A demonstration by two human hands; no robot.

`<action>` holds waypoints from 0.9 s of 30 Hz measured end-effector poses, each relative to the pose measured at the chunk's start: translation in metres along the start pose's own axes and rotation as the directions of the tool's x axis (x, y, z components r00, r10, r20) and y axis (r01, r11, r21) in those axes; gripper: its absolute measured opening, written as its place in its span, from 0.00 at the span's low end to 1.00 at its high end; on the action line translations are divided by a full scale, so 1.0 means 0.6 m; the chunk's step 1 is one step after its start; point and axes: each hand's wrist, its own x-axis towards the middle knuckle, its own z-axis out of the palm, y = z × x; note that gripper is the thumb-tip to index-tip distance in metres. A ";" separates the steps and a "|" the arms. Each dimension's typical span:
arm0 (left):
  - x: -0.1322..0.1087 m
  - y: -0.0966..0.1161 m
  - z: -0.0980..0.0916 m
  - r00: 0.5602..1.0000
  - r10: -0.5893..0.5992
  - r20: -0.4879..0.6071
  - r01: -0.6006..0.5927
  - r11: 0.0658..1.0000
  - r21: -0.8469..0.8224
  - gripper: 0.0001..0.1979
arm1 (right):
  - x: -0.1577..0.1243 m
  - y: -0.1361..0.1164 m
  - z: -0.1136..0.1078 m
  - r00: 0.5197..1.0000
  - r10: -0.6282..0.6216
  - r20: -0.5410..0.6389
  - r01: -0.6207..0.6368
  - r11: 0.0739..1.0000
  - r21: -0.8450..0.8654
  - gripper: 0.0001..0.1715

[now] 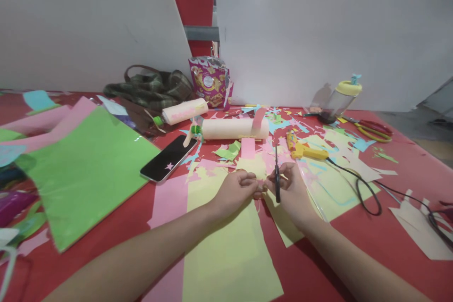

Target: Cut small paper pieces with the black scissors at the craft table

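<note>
My left hand [238,192] is closed in a pinch over the yellow paper [226,250], and a tiny scrap of pink paper [261,182] shows at its fingertips. Close beside it, my right hand [289,193] grips what look like black-handled scissors [277,179], seen edge-on with the blades pointing up and away. The right fingertips meet the left ones at the scrap. Just beyond the hands lies a paper-wrapped bottle [230,129] with a green cap and a pink strip [258,121] across it.
A yellow glue gun [307,152] with a black cord lies to the right. Left are a phone [168,158] and green sheets [88,174]. Behind stand a second wrapped bottle [184,111], a purple snack bag [211,82], a yellow-lidded jar [339,104] and pliers [375,130]. Paper scraps are scattered around.
</note>
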 end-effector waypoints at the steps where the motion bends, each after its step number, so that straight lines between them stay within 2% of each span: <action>1: 0.000 -0.001 0.000 1.000 -0.010 0.002 0.010 1.000 0.001 0.10 | 0.000 0.000 0.000 1.000 0.001 0.004 -0.001 1.000 0.002 0.20; 7: -0.001 -0.004 -0.001 0.998 -0.060 -0.033 0.062 0.997 0.051 0.12 | 0.004 0.006 -0.005 1.000 0.015 0.022 -0.015 1.000 0.001 0.21; 15: 0.000 -0.008 -0.007 0.998 -0.050 0.034 0.047 0.994 0.097 0.12 | 0.003 0.007 -0.004 0.999 0.027 0.029 -0.027 1.000 -0.009 0.20; 27: 0.000 -0.006 -0.006 0.998 -0.033 0.050 0.028 0.994 0.102 0.11 | 0.005 0.012 -0.005 1.000 0.014 0.026 -0.016 0.998 0.054 0.20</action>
